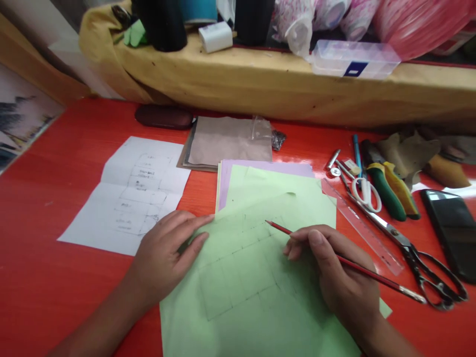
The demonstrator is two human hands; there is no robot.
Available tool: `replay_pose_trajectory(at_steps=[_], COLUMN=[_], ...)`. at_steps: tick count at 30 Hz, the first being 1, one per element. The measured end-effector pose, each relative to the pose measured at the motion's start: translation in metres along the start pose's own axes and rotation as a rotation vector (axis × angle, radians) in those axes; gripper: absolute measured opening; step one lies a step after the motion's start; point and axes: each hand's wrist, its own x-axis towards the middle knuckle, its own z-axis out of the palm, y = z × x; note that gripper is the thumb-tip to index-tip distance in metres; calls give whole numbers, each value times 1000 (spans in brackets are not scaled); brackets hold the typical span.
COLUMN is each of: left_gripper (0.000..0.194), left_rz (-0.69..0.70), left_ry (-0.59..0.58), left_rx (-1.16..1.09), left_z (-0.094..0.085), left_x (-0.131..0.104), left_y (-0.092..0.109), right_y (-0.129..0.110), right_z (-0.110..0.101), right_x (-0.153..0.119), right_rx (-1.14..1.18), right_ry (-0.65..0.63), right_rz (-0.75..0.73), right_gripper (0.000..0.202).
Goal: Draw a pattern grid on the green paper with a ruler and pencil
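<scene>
A red pencil [360, 270] is held in my right hand [334, 267], its tip just over the upper part of a green sheet [238, 277]. Thin pencil lines on that sheet form a row of boxes. My left hand [169, 255] rests at the left edge of the green sheet with its fingers stretched out, holding nothing. Beyond it lies a creased white paper [111, 198] with a hand-drawn diagram and writing. More green and purple sheets [275, 168] are stacked beneath and behind the drawn sheet.
To the right are a clear ruler [360, 225], large scissors [397, 235], small white scissors [366, 194], green-yellow pliers [388, 191] and a black phone [451, 230]. Behind lie a dark case [163, 116], brown sheets [230, 141] and a shelf with a clear plastic box [355, 59].
</scene>
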Motion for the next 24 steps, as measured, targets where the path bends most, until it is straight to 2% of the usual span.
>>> replay_pose_trajectory(at_steps=[7,11,18,24], left_gripper=[27,27,28,28], left_rz=[35,48,66,72], left_ry=[22,21,34,40], left_rx=[24,2,-6,-10], left_z=[5,6,6,8], left_x=[-1,-2,-2,-3], left_y=[-3,-5,-4,-7], right_y=[5,8,0,-2], right_z=[-2,-3,-6,-8], right_x=[3,4,7,1], right_rx=[49,102,22,-49], right_ry=[9,18,-56,-145], right_rz=[151,185,151,0], right_gripper=[36,38,39,30])
